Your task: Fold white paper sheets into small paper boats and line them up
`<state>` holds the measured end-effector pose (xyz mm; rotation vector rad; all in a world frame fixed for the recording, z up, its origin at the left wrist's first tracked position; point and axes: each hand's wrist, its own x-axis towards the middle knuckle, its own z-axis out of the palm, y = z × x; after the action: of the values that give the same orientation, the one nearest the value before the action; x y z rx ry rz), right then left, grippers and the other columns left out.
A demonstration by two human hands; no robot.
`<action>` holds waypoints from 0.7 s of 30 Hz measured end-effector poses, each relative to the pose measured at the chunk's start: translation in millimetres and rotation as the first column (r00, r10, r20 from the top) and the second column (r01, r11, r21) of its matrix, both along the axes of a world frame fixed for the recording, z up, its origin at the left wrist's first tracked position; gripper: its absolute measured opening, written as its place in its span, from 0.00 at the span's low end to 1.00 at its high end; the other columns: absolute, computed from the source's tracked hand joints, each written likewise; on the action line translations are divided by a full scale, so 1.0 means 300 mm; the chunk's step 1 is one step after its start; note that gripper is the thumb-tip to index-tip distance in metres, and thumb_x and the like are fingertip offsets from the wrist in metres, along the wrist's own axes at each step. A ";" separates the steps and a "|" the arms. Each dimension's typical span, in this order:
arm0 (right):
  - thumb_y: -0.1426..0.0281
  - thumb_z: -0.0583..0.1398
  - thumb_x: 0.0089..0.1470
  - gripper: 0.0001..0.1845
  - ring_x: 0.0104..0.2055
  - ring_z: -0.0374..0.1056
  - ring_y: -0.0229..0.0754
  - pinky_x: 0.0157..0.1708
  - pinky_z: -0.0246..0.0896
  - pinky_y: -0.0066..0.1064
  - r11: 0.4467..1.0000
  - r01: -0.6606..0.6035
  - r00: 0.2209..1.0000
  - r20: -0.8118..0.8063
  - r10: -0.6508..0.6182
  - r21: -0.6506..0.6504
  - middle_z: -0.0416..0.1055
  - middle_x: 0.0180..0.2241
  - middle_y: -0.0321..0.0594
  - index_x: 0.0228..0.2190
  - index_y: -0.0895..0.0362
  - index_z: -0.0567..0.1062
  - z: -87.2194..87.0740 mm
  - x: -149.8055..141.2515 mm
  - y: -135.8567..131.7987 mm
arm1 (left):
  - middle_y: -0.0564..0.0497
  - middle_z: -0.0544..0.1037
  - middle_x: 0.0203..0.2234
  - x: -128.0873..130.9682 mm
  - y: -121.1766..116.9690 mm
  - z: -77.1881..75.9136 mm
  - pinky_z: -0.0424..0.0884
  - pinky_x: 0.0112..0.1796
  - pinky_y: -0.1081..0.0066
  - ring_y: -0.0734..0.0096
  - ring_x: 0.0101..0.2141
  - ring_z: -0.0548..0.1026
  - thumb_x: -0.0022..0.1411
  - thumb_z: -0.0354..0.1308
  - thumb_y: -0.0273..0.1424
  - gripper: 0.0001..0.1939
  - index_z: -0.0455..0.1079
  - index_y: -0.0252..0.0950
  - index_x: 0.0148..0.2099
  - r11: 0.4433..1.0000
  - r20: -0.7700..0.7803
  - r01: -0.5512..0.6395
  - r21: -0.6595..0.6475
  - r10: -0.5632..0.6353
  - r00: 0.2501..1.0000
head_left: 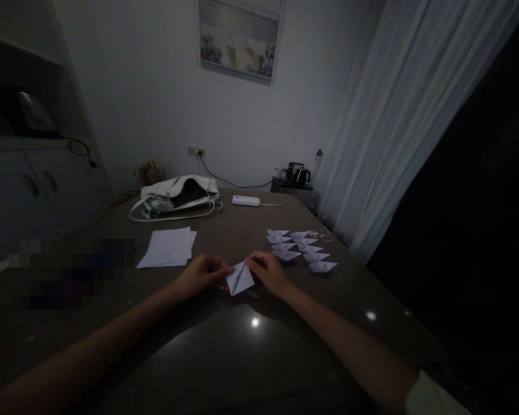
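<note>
A small square of folded white paper (241, 280) is held between my two hands, just above the dark table. A crease or open slit runs diagonally across its face. My left hand (206, 271) pinches its left corner with thumb and fingers. At the top right corner my right hand (268, 271) grips it, fingers curled. Several folded paper boats (322, 267) stand in two columns to the right of my right hand. Left of my left hand lies a stack of white paper sheets (166, 248), slightly fanned out.
On the dark glossy table (225, 357), a white handbag (179, 196) sits at the back left. Beside it lies a white power bank (246, 200) with a short cable. A kettle (301, 176) stands behind the table, near a white curtain (372, 115).
</note>
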<state>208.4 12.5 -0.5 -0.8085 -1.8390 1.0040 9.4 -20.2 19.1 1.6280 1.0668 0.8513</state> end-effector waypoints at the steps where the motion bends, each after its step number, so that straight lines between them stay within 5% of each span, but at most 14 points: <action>1: 0.60 0.58 0.53 0.16 0.23 0.58 0.34 0.23 0.53 0.25 1.000 -0.003 1.000 0.004 0.003 0.010 0.62 0.21 0.33 0.23 0.59 0.69 0.000 0.000 0.000 | 0.51 0.77 0.19 -0.001 -0.001 0.000 0.68 0.26 0.72 0.69 0.22 0.73 0.50 0.61 0.46 0.20 0.71 0.32 0.28 1.000 -0.008 0.004 0.000 -0.004 1.000; 15: 0.63 0.55 0.55 0.14 0.24 0.57 0.35 0.24 0.50 0.25 0.982 0.056 0.996 0.061 -0.068 0.178 0.62 0.21 0.34 0.23 0.59 0.69 0.013 -0.009 -0.016 | 0.49 0.78 0.20 0.007 -0.005 -0.003 0.68 0.26 0.73 0.70 0.22 0.74 0.52 0.61 0.44 0.18 0.71 0.31 0.29 0.999 0.014 0.051 -0.015 -0.051 0.999; 21: 0.55 0.58 0.50 0.19 0.23 0.57 0.33 0.22 0.50 0.24 0.991 -0.060 0.998 0.009 0.062 -0.122 0.62 0.20 0.33 0.24 0.60 0.70 -0.008 -0.013 -0.006 | 0.50 0.77 0.20 0.009 -0.005 -0.003 0.67 0.25 0.74 0.70 0.22 0.73 0.52 0.61 0.45 0.19 0.71 0.31 0.29 0.999 -0.008 -0.028 0.030 0.028 1.000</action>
<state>204.5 10.7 -2.9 -0.8370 -1.8371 1.1614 11.9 -21.7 18.3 1.6460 1.0892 0.8834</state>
